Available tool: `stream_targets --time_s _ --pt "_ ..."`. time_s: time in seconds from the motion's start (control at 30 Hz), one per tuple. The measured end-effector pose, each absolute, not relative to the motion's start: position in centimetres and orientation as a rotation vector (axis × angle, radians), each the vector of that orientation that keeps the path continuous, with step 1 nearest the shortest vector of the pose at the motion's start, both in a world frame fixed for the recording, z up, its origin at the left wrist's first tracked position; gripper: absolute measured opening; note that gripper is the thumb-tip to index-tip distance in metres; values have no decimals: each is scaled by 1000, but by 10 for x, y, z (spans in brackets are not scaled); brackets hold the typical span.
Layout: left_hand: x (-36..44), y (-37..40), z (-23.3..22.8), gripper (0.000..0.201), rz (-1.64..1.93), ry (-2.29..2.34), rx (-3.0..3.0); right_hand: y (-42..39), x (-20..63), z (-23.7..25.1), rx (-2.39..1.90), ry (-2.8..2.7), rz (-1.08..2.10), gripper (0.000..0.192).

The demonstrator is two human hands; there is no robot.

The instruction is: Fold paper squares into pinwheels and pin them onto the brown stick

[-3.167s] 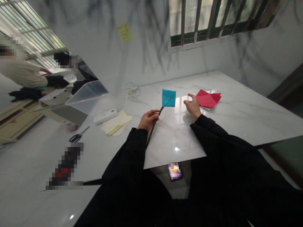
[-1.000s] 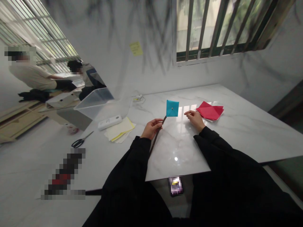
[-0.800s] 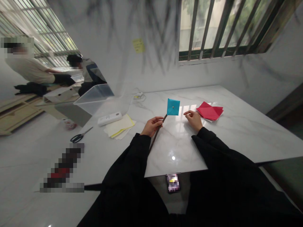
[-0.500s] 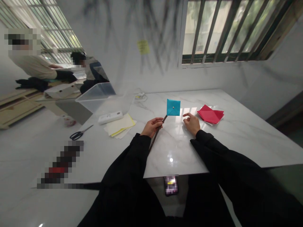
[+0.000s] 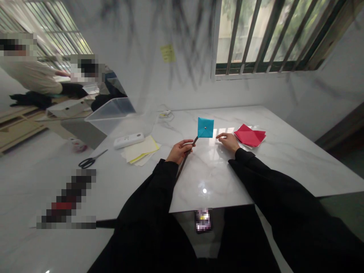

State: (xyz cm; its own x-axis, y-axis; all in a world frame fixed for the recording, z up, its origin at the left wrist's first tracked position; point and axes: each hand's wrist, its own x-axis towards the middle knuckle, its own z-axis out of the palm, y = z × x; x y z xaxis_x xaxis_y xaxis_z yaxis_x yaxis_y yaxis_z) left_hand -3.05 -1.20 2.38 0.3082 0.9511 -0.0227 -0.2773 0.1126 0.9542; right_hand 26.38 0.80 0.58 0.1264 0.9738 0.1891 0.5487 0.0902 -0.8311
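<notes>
My left hand [image 5: 178, 150] grips a thin dark stick [image 5: 185, 158] that carries a folded blue paper square [image 5: 205, 127] pinned at its top, held upright over the white marble table [image 5: 284, 151]. My right hand [image 5: 228, 141] hovers just right of the blue paper, index finger pointing toward it, holding nothing. A pile of folded red paper [image 5: 250, 135] lies on the table right behind my right hand.
Yellow and white sheets [image 5: 140, 150], a white remote-like device [image 5: 128, 140] and black scissors [image 5: 91, 160] lie at the left. A clear plastic bin [image 5: 109, 113] and a white cable [image 5: 164, 113] stand farther back. Two other people are in the far left background.
My right hand has drawn back from the red paper pile toward the blue paper and now points at it. The left hand keeps holding the stick.
</notes>
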Motion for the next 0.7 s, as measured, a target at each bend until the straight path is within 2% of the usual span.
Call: stream_targets --time_s 0.33,0.7 --pt "-30 -7 20 49 1030 799 1118 -1 262 -1 -1500 -1502 453 35" --pt "-32 -5 19 48 1019 815 1135 -6 257 1 -1536 -1399 362 56"
